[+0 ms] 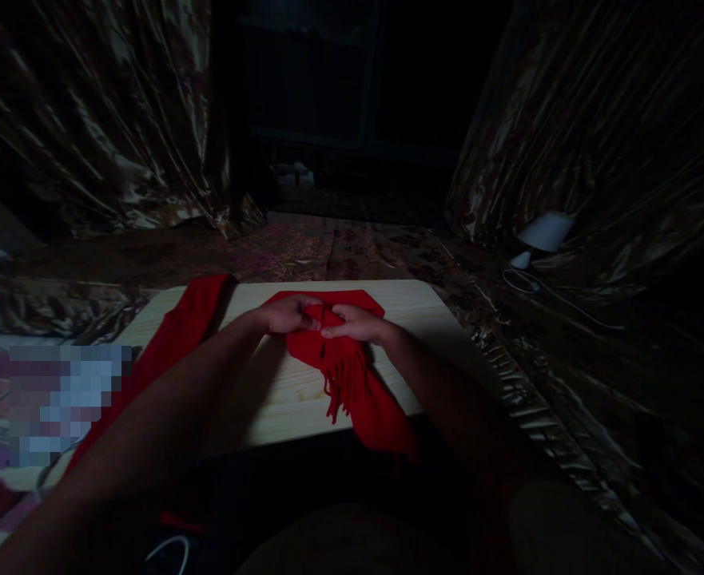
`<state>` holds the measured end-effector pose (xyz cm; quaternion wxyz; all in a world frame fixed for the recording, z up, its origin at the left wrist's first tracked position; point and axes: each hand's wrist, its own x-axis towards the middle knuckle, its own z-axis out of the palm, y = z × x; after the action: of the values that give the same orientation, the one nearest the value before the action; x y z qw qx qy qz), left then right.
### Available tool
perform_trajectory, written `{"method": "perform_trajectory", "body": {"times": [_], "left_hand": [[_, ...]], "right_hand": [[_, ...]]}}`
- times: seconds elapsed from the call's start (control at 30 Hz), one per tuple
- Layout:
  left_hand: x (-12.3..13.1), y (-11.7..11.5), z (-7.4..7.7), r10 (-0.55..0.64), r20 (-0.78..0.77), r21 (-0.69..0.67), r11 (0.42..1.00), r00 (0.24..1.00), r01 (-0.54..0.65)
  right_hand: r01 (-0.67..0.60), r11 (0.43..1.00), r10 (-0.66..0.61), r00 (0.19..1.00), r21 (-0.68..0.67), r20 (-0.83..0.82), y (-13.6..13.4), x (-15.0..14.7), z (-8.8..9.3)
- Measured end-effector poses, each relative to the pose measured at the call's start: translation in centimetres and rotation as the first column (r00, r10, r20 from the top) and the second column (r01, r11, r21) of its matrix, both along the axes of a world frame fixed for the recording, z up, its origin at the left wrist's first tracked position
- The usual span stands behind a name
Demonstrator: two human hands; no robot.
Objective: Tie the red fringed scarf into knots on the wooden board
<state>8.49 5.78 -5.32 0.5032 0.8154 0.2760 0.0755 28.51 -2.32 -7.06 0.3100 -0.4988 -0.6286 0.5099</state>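
Note:
A long red scarf with a fringe lies over a small light wooden table. One end trails off the table's left side, the fringed end hangs over the near edge. My left hand and my right hand meet at the middle of the table, both closed on a bunched fold of the scarf, fingertips almost touching.
The room is dark. Shiny patterned curtains hang at left and right, with a dark doorway between them. A patterned rug covers the floor beyond the table. A small white lamp with a cable lies at the right.

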Motion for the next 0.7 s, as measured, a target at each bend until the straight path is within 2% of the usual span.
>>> {"method": "perform_trajectory", "body": {"times": [0.13,0.2,0.3,0.37,0.43,0.53,0.6,0.7], "left_hand": [[-0.1,0.3,-0.5,0.026,0.022,-0.074,0.997,0.999,-0.025],[-0.1,0.4,-0.6,0.047,0.021,-0.108,0.993,0.999,-0.045],[-0.2,0.3,-0.5,0.063,0.007,-0.123,0.99,0.998,-0.062],[-0.2,0.2,-0.5,0.075,0.001,-0.144,0.987,0.997,-0.074],[-0.2,0.1,-0.7,0.085,0.007,-0.166,0.983,0.996,-0.082],[-0.3,0.3,-1.0,0.079,0.022,-0.178,0.981,0.997,-0.073],[-0.3,0.5,-1.2,0.078,0.019,-0.175,0.982,0.997,-0.074],[-0.3,0.4,-1.2,0.083,0.006,-0.163,0.983,0.997,-0.081]], "right_hand": [[0.016,0.999,-0.017,0.999,-0.037,-0.046,0.5,0.0,-0.2],[0.07,0.997,-0.07,0.997,-0.014,-0.014,0.7,0.0,-0.1],[0.232,0.972,-0.236,0.96,0.043,0.152,-0.3,0.7,0.0],[0.264,0.964,-0.25,0.922,-0.01,0.295,-1.9,1.7,-0.1],[0.135,0.978,-0.068,0.926,-0.158,0.371,-4.3,2.9,-0.3],[-0.087,0.965,0.13,0.979,-0.249,0.159,-7.8,4.0,-0.9],[-0.14,0.957,0.144,0.99,-0.254,-0.006,-9.5,4.0,-1.1],[-0.158,0.958,0.129,0.983,-0.24,-0.132,-10.7,3.2,-1.1]]}}
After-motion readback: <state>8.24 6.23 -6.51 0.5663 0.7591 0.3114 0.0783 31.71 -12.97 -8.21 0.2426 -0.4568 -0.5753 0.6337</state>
